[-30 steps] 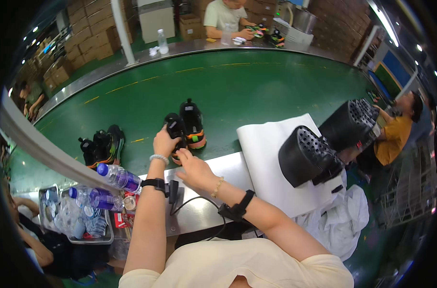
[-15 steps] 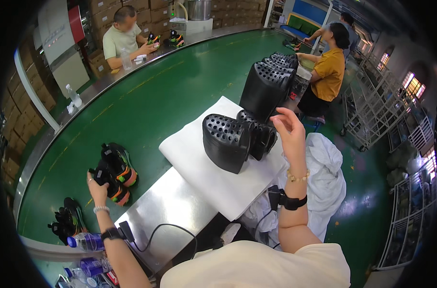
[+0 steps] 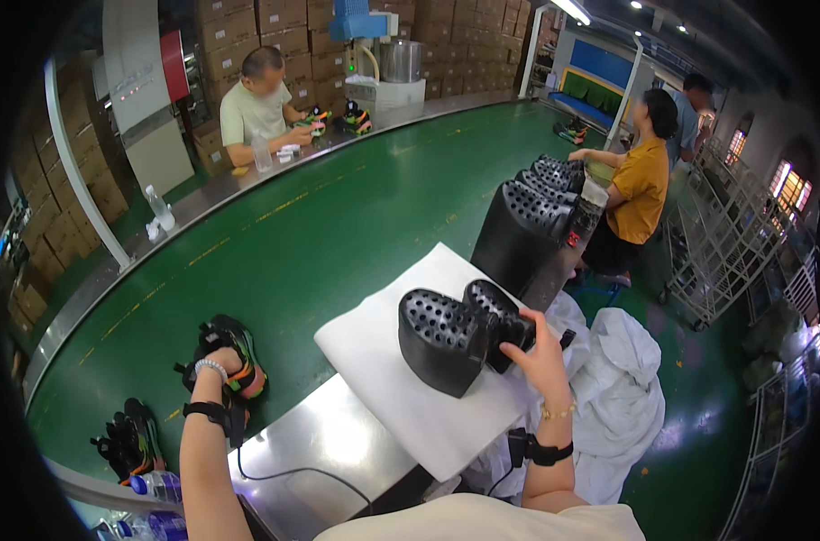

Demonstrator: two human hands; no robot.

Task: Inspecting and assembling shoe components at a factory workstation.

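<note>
Shoes (image 3: pixel 232 350) sit on the green belt (image 3: pixel 338 225) under my left hand (image 3: pixel 213 361), whose fingers are curled down over the black-and-orange pair, gripping it; a dark band and a bead bracelet ring that wrist. My right hand (image 3: pixel 538 353) is out on the other side, fingers closed around the edge of a black perforated form (image 3: pixel 495 320) that stands on the white pad (image 3: pixel 401 370) covering the table (image 3: pixel 329 451). A second, rounder black form (image 3: pixel 441 338) leans just beside it, touching. More dark shoes (image 3: pixel 126 442) lie further left on the belt, near the rim, with bottles (image 3: pixel 153 487) below them. White cloth (image 3: pixel 617 397) hangs off the table's right side. Across the belt a person in a pale shirt (image 3: pixel 256 108) handles shoes, and another in a yellow shirt (image 3: pixel 640 185) works beside taller black forms (image 3: pixel 527 225).
</note>
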